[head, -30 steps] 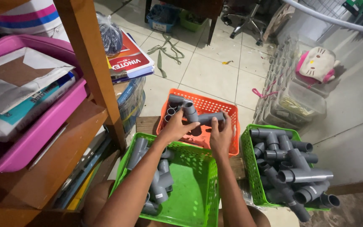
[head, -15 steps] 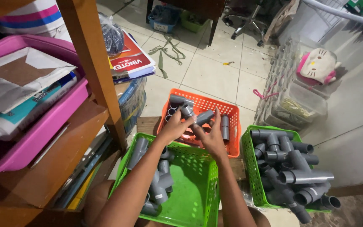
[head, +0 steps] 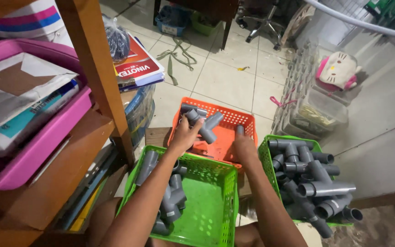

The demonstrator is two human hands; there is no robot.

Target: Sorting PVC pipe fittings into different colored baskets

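1. Grey pipe tee (head: 205, 128) held over the near left part of the orange basket (head: 248, 122), which sits on the floor beyond the two green baskets.
2. Left hand (head: 184, 137) wrapped on the tee, fingers pinching one of its arms.
3. Right hand (head: 243, 146) at the orange basket's near right, fingers closed round a short grey pipe piece (head: 240, 130) standing upright.
4. Best handled, by the look of it, with a firm hold on each piece and wrists kept above the basket rim.
5. Near green basket (head: 206, 169) just below the forearms, grey fittings heaped along its left wall.
6. Right green basket (head: 265, 158) piled with grey tees and elbows.
7. Wooden shelf post (head: 99, 73) at left, pink tray (head: 46, 137) beside it.
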